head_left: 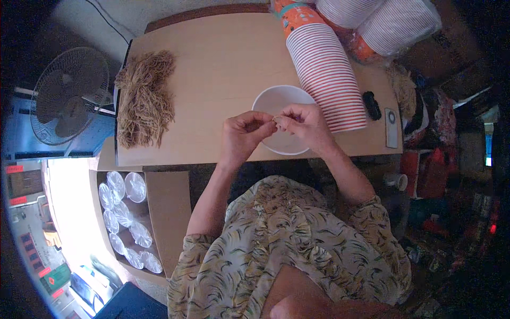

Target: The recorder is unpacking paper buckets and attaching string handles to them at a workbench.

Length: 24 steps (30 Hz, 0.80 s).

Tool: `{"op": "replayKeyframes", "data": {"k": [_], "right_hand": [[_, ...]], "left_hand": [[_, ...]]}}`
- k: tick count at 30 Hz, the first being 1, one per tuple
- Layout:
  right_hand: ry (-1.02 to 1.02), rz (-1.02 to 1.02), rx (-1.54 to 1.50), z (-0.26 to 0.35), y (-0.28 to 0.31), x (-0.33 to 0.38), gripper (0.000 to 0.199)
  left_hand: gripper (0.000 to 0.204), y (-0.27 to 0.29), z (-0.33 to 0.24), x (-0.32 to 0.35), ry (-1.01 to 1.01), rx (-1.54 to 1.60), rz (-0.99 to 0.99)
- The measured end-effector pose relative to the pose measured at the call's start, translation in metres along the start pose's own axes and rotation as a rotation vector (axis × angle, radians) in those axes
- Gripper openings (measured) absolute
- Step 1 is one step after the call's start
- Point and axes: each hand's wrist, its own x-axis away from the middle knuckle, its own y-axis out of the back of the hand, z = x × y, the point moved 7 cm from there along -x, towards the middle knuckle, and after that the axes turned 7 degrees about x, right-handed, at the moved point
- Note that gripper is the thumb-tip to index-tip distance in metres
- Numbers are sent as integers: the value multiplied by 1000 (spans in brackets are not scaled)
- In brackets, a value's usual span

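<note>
My left hand (243, 135) and my right hand (309, 126) meet fingertip to fingertip over a round white bowl (287, 145) near the table's front edge. Both hands are closed in a pinch. A tiny brownish thing shows between their fingertips, too small to name. Touching the bowl's right side or just behind it, a long stack of nested paper tubs (330, 74) with red-and-white rims lies along the table. At the table's left end rests a bundle of tan, twine-like strands (146, 95).
More bagged tubs (396, 26) lie at the back right. Near the right edge are a black object (371, 105) and a flat pale one (391, 127). A fan (70, 95) stands left of the table (223, 64). Below it, an open cardboard box (169, 212) holds several plastic-wrapped round items.
</note>
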Motion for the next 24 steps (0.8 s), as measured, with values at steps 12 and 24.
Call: {"op": "replayKeyframes", "data": {"k": [12,24], "right_hand": [[-68,31,-15,-4,4,-3,17],[-32,130,-70,-18,-2,-1,15]], "left_hand": [[16,-2,6,1,128,118,98],[9,-8,3,2,131,192,69]]}}
